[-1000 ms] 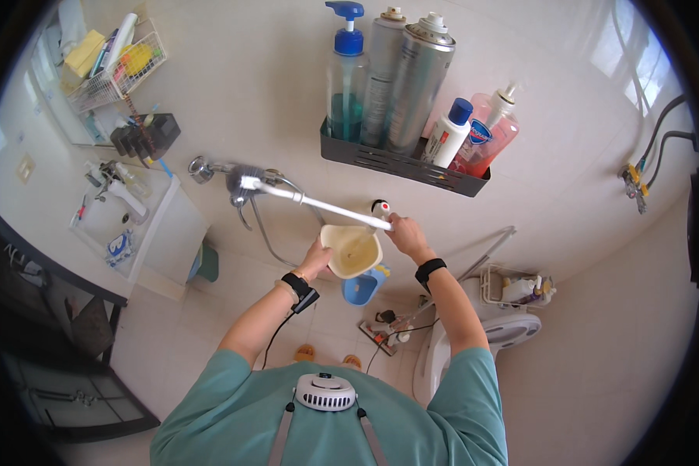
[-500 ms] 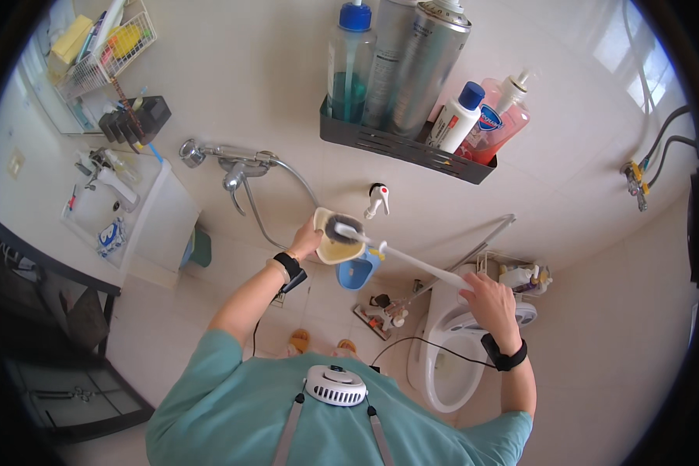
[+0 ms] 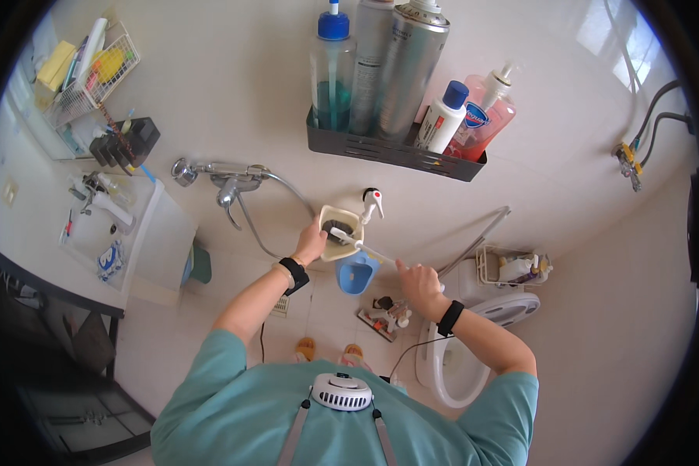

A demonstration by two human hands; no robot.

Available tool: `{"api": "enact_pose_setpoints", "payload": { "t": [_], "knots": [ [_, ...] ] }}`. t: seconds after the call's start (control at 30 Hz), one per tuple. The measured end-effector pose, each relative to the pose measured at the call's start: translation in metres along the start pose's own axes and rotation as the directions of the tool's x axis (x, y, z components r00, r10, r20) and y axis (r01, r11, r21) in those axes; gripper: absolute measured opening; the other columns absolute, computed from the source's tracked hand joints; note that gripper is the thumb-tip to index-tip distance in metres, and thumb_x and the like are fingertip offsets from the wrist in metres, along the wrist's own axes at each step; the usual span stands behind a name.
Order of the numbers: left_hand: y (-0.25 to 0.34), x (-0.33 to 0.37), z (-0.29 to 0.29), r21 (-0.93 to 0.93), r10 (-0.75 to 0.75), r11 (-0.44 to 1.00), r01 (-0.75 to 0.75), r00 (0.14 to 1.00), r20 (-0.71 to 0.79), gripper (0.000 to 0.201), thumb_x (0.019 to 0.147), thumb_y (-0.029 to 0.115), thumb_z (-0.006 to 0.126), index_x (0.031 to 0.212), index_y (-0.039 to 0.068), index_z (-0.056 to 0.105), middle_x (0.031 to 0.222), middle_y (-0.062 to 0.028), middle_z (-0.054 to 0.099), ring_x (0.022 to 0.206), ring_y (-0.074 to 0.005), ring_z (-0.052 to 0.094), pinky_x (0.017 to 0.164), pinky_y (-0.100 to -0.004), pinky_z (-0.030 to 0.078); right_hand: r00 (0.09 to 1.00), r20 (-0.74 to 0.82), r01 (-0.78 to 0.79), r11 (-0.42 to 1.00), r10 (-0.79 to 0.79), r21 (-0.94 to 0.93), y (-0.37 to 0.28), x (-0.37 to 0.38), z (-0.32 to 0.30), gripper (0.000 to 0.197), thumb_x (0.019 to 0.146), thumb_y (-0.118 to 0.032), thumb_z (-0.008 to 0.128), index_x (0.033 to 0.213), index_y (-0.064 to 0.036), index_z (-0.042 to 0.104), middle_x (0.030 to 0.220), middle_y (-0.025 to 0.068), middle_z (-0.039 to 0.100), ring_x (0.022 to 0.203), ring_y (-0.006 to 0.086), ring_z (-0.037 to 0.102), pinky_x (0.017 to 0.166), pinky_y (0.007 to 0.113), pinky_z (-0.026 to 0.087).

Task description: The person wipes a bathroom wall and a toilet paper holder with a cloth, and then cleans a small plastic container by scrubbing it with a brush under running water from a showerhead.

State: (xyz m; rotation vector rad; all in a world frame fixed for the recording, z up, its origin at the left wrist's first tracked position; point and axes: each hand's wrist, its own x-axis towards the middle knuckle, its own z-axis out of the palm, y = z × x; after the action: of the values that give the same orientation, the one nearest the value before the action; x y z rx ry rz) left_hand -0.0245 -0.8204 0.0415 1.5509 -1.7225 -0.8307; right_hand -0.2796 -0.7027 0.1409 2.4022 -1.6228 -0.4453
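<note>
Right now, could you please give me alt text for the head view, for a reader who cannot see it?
In a white tiled bathroom, the left hand holds a cream cup while the right hand pokes a white brush into it. A dark shelf of bottles hangs above, and a toilet stands below right.

One head-worn fisheye looks steeply down over the bathroom.
</note>
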Motion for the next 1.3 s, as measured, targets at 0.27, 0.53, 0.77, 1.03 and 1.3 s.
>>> {"api": "enact_pose_setpoints", "payload": {
  "t": [0.27,0.53,0.77,1.03,1.3],
  "knots": [
    [0.002,-0.010,0.007,-0.041,0.073,0.997,-0.072,0.997,0.004,0.049,0.076,0.004,0.045,0.124,0.007,0.037,0.089,-0.0246,0.058,0.083,-0.0419,0.055,0.074,-0.0466,0.043,0.780,0.535,-0.547,0.063,-0.323,0.835,-0.001,0.002,0.004,0.038,0.076,-0.007,0.047,0.113,-0.0061,0.051,0.065,0.0073,0.059,0.050,0.0196,0.058,0.045,0.029,0.045],
    [-0.004,-0.002,0.014,0.076,0.216,0.969,-0.236,0.955,0.203,0.055,0.075,0.004,0.045,0.128,0.008,0.032,0.078,-0.0251,0.058,0.073,-0.0415,0.056,0.069,-0.0476,0.044,0.998,0.017,0.063,0.996,-0.062,-0.058,0.003,-0.006,-0.012,0.060,0.074,-0.012,0.058,0.129,-0.0070,0.035,0.071,0.0046,0.057,0.066,0.0159,0.059,0.051,0.027,0.047],
    [0.007,0.008,0.023,-0.121,0.173,0.976,-0.179,0.983,-0.061,0.043,0.075,0.003,0.046,0.118,0.004,0.042,0.087,-0.0247,0.059,0.081,-0.0427,0.055,0.071,-0.0457,0.044,0.947,0.322,-0.181,0.803,-0.014,0.568,-0.004,-0.020,-0.008,0.044,0.077,-0.013,0.054,0.118,-0.0034,0.043,0.073,0.0145,0.060,0.065,0.0202,0.062,0.051,0.032,0.050],
    [0.006,-0.002,0.022,-0.096,-0.035,0.994,0.048,0.991,0.132,0.051,0.076,0.002,0.047,0.125,0.009,0.037,0.093,-0.0247,0.058,0.087,-0.0412,0.055,0.075,-0.0448,0.044,0.962,0.274,-0.201,0.693,0.005,0.693,-0.001,-0.035,0.027,0.038,0.080,-0.012,0.049,0.118,-0.0078,0.048,0.067,0.0044,0.058,0.055,0.0168,0.059,0.045,0.029,0.045],
    [0.020,-0.008,0.031,0.026,0.159,0.986,-0.167,0.971,0.180,0.060,0.074,0.001,0.042,0.131,0.008,0.029,0.088,-0.0269,0.057,0.083,-0.0423,0.055,0.073,-0.0458,0.044,0.976,0.151,0.209,0.869,-0.157,-0.448,-0.012,-0.017,-0.074,0.047,0.074,-0.019,0.055,0.120,-0.0093,0.047,0.073,0.0046,0.056,0.069,0.0182,0.055,0.052,0.031,0.042]
  ]
}}
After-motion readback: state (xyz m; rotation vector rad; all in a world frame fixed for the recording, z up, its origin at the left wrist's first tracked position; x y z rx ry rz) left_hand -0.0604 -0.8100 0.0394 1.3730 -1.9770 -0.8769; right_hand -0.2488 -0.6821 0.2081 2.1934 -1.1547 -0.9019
